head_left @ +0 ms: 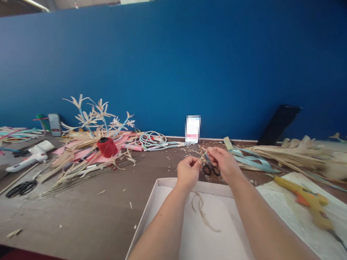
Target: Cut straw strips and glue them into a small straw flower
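My left hand (188, 172) is closed in a pinch on a thin straw strip (201, 156) just above the far edge of a white tray (153, 206). My right hand (224, 163) grips small black-handled scissors (211, 167), whose blades meet the strip between the two hands. A curled straw offcut (201, 210) lies inside the tray below my hands.
Straw flowers on blue stems (97, 117), a red thread spool (107, 146), pink paper and loose straw crowd the left. A white glue gun (26, 161) and black scissors (20, 188) lie far left. A yellow glue gun (309, 201) rests on paper at right, beside straw bundles (299, 156).
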Tool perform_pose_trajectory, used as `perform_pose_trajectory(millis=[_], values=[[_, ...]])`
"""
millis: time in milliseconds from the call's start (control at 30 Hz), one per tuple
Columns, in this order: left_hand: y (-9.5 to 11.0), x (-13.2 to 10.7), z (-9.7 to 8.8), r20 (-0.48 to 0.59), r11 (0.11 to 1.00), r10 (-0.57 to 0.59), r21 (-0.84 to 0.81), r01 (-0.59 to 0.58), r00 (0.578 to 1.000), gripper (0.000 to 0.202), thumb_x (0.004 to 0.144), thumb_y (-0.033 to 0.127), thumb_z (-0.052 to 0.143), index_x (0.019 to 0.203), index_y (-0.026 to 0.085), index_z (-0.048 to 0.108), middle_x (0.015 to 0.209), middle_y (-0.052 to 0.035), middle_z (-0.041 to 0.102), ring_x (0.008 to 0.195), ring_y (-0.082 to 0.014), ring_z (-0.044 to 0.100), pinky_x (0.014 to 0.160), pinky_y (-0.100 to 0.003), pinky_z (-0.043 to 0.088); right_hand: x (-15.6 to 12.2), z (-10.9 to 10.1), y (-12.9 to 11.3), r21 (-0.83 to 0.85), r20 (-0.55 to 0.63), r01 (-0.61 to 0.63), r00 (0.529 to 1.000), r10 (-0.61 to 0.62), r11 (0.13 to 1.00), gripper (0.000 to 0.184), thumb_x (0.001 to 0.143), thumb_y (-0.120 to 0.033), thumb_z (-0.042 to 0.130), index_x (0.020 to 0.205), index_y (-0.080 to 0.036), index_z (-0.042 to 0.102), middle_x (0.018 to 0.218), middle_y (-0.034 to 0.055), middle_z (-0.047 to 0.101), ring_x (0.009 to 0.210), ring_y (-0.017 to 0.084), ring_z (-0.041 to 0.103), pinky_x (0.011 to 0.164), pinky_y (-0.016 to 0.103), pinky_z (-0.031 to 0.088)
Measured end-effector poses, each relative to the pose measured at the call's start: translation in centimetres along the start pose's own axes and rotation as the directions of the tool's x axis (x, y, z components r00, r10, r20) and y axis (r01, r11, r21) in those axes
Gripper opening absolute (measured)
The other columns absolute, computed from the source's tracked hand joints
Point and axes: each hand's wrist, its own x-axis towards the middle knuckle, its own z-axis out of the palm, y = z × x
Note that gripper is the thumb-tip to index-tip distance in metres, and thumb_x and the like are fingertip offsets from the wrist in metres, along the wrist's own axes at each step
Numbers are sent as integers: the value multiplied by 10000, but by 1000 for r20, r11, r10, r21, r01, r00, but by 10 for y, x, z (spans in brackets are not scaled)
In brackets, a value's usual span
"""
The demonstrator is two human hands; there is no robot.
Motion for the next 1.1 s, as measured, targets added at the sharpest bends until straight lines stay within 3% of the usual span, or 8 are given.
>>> perform_pose_trajectory(millis=[433,800,1100], values=[[0,-1,0,24,999,6,-33,-5,1000,191,714,313,556,645,141,601,549,23,526,506,-71,398,495,-190,305,-4,2,-5,199,111,-90,991,69,976,315,656,-388,688,882,-169,664,689,-5,511,534,54,403,397,163,293],[4,-2,-2,18,1000,14,-1,-14,1000,184,718,299,549,632,145,604,554,20,543,515,-77,418,513,-197,320,-3,1,-2,111,83,-95,993,86,989,277,647,-422,684,716,-172,588,581,-37,455,449,46,362,399,191,258],[2,-3,-2,8,993,36,111,-37,999,189,729,305,533,632,156,600,562,16,559,523,-87,447,516,-203,326,-5,7,-1,-55,-41,23,999,-25,998,348,621,-502,663,626,-178,536,480,-48,423,426,70,347,402,216,273]])
